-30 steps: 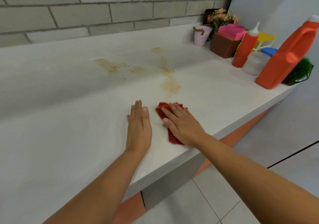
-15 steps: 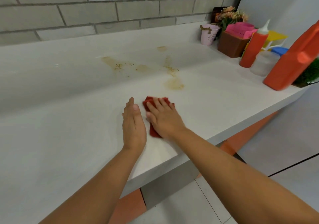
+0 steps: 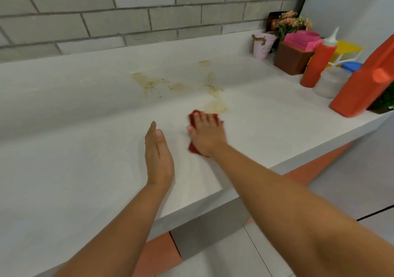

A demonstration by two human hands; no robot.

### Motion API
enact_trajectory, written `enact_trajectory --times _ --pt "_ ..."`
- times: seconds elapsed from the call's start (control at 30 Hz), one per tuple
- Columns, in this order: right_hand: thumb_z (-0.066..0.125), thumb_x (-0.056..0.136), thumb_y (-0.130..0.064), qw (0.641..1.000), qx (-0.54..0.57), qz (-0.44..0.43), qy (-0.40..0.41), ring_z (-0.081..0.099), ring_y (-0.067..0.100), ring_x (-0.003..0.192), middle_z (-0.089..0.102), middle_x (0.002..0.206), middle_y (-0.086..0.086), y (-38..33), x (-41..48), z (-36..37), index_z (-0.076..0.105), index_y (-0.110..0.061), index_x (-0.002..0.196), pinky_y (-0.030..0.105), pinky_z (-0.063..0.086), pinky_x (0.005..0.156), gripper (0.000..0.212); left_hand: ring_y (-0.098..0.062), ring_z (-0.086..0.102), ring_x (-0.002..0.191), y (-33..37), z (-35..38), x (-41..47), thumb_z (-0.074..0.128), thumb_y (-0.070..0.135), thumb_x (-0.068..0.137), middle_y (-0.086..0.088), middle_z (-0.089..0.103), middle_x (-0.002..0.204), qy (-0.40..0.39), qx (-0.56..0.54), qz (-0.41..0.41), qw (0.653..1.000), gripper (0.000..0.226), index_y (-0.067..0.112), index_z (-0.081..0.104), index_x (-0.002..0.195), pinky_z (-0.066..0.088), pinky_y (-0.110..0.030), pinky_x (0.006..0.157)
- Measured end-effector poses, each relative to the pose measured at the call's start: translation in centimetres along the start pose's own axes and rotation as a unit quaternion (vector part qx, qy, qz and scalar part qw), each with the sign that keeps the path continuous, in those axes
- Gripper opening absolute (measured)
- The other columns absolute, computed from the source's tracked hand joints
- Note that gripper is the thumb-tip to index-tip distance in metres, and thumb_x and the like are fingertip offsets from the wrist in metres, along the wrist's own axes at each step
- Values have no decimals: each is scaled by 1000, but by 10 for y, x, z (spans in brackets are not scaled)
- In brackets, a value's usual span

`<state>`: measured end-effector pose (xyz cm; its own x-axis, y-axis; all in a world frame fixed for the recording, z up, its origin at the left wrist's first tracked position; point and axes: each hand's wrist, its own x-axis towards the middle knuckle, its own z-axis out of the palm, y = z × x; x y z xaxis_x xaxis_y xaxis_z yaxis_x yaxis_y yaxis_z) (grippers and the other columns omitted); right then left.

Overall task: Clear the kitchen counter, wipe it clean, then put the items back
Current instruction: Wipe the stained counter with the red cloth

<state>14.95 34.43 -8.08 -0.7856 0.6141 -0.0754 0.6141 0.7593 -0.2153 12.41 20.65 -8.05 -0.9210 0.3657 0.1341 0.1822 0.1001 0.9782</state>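
My right hand [image 3: 206, 134] presses flat on a red cloth [image 3: 193, 117] lying on the white counter [image 3: 85, 170]. The cloth's far edge touches the nearest brown stain [image 3: 215, 106]. More brown stains and crumbs [image 3: 153, 81] spread further back towards the wall. Beside the cloth, my left hand [image 3: 158, 155] rests on its edge on the counter, fingers straight and together, holding nothing. At the counter's right end stand an orange jug [image 3: 362, 80], a red squeeze bottle [image 3: 318, 63], a clear container with a blue lid [image 3: 332, 80], a brown box [image 3: 293, 58] and a pink cup [image 3: 263, 46].
A grey brick wall [image 3: 128, 10] backs the counter. Flowers [image 3: 292, 24], a pink basket [image 3: 302, 38], a yellow rack [image 3: 348, 49] and a green plant [image 3: 386, 97] crowd the right end. The counter's front edge [image 3: 213, 208] drops to a tiled floor [image 3: 223, 255].
My right hand has slid the red cloth away from the front edge, up to the nearest stain. My left hand has tipped from flat onto its edge.
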Motion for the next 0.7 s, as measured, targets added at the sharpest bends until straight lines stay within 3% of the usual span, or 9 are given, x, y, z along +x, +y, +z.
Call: enact_trajectory --times 0.13,0.2,0.27,0.37,0.5,0.6,0.7 --pt "14 101 -43 986 17 -163 -39 -1 17 147 2 160 -1 -28 -46 8 11 -21 151 39 -2 119 55 -5 26 137 0 -3 1 17 34 102 3 30 151 85 -27 -11 996 47 19 28 145 17 -15 106" --pt "16 101 -42 979 30 -198 -41 -1 13 147 3 159 -4 -9 -72 5 13 -25 150 35 -3 118 52 -8 27 138 -1 -3 1 17 33 103 3 31 151 87 -34 -21 995 46 18 28 145 18 -17 108" --pt "18 102 -41 982 35 -182 -26 0 12 147 4 159 -6 18 -83 0 15 -27 150 31 -4 117 50 -9 28 138 -2 -3 2 17 34 102 3 31 150 76 -39 -24 996 47 19 28 145 18 -18 108" --pt "15 102 -41 997 19 -80 -9 -2 17 147 2 160 -2 45 -55 -8 11 -25 150 36 -2 118 51 -8 28 137 -2 -2 2 18 36 102 5 32 149 68 -54 -28 996 47 20 29 144 18 -16 106" --pt "11 101 -42 1000 -8 -3 -7 -6 25 147 -3 159 3 14 9 -3 5 -20 151 44 -1 119 55 -6 28 136 -3 -1 2 18 40 100 8 31 149 58 -47 -22 997 48 23 29 144 18 -17 106" --pt "11 100 -43 999 0 -39 -20 -3 22 147 -2 160 2 -30 30 5 5 -21 151 43 -2 118 56 -6 29 135 -2 -2 3 18 39 101 6 34 148 71 -44 -15 996 48 22 30 144 20 -18 107" --pt "13 101 -41 990 16 -133 -42 0 19 147 3 160 -1 -46 5 8 11 -22 151 41 -1 118 53 -8 32 135 -3 -3 4 18 36 101 3 36 147 87 -44 -12 995 47 20 32 143 21 -17 105"
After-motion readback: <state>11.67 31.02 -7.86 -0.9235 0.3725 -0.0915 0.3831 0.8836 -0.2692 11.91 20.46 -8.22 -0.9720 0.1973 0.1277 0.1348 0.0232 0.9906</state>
